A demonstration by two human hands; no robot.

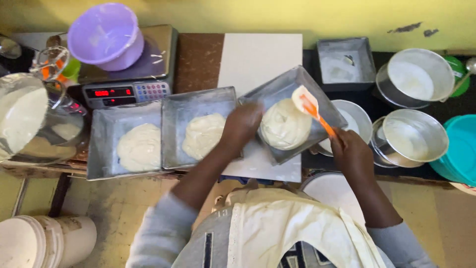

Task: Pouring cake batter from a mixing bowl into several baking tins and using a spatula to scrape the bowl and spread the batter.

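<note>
Nearest, the left hand [241, 125] clamps its fingers on the near-left rim of a square baking tin [331, 113], turned askew so its batter [283, 124] faces the right hand [351, 151], whose fingers are wrapped around an orange-handled spatula [310, 105] resting on that batter. Left of it, two more filled tins [173, 104] sit edge to edge, and farther off a purple bowl [106, 34] stands on the scale [130, 92], with empty round pans [419, 77] waiting far right.
</note>
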